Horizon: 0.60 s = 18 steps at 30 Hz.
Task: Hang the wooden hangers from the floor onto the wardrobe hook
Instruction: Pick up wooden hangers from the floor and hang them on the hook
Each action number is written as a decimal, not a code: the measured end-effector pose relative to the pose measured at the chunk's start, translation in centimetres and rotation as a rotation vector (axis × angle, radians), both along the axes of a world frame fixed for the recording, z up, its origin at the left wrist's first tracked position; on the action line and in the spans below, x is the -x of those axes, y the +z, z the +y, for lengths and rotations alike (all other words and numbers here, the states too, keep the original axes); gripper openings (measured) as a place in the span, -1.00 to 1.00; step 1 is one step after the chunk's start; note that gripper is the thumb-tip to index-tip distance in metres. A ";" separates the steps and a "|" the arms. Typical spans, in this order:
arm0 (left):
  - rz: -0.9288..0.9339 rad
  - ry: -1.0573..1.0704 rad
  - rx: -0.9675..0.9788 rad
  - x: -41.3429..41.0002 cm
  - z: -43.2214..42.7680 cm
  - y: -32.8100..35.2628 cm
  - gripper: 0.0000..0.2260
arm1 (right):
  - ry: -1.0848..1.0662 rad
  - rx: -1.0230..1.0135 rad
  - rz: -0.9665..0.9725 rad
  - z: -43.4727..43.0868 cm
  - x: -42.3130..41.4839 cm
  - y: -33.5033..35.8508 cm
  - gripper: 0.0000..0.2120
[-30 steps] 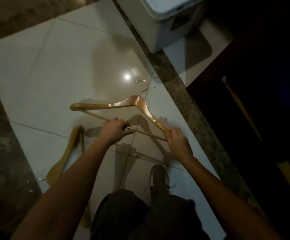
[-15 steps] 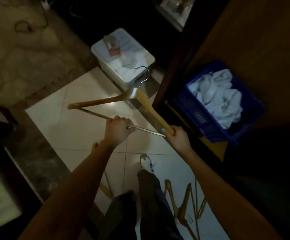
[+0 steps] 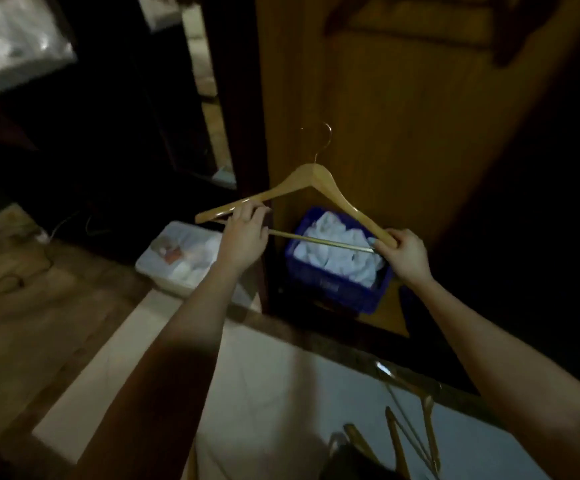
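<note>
I hold a wooden hanger (image 3: 311, 180) with a metal hook upright in front of the open wardrobe (image 3: 403, 109). My left hand (image 3: 245, 237) grips its left arm and the bar beneath. My right hand (image 3: 404, 252) grips the right end where arm and bar meet. The hanger's hook points up, free in the air, below a dark rail or hook fitting (image 3: 416, 15) at the top of the wardrobe. Several more wooden hangers (image 3: 408, 438) lie on the pale tiled floor at the lower right.
A blue crate (image 3: 330, 285) with white cloth sits on the wardrobe floor behind the hanger. A white lidded box (image 3: 177, 258) stands on the floor to the left. A dark door edge (image 3: 236, 116) rises beside the wardrobe. Cables lie on the brown floor at left.
Both hands have lifted the hanger off the floor and up in front of the wardrobe. My view has swung upward from the tiles to the wardrobe interior.
</note>
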<state>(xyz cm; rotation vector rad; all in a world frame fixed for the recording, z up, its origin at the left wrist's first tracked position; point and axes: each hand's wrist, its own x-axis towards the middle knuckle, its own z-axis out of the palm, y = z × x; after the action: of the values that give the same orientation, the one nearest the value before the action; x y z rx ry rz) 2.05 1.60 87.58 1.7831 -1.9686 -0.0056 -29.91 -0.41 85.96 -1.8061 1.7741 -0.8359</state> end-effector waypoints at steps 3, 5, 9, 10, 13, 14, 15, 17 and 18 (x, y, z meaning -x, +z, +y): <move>-0.136 -0.041 0.114 3.6 -4.5 4.6 -0.56 | -0.098 0.088 -0.081 -2.3 4.6 4.2 -0.63; -0.232 -0.098 0.168 5.9 -7.4 7.6 -0.51 | -0.149 0.141 -0.146 -3.8 7.3 7.4 -0.62; -0.325 -0.161 0.291 10.8 -13.1 13.9 -0.62 | -0.208 0.235 -0.226 -7.5 12.6 12.6 -0.57; -0.328 -0.165 0.315 12.2 -14.3 15.6 -0.66 | -0.222 0.260 -0.236 -8.4 13.9 13.7 -0.55; -0.327 -0.179 0.389 16.0 -17.1 20.1 -0.73 | -0.284 0.318 -0.273 -10.9 17.3 16.7 -0.46; -0.319 -0.183 0.411 16.9 -17.7 21.4 -0.74 | -0.297 0.333 -0.288 -11.6 18.3 17.4 -0.45; -0.316 -0.187 0.435 17.8 -18.4 22.8 -0.75 | -0.309 0.347 -0.295 -12.4 19.2 18.4 -0.45; -0.315 -0.198 0.472 19.2 -19.7 25.3 -0.74 | -0.327 0.372 -0.291 -13.9 20.5 20.3 -0.46; -0.314 -0.203 0.491 19.8 -20.5 26.6 -0.74 | -0.337 0.386 -0.287 -14.8 21.1 21.3 -0.47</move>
<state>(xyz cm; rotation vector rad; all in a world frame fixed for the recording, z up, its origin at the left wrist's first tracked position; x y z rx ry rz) -17.73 -18.92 114.23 1.3206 -2.1182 0.6680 -51.04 -15.23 107.26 -1.5148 1.8390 -1.5794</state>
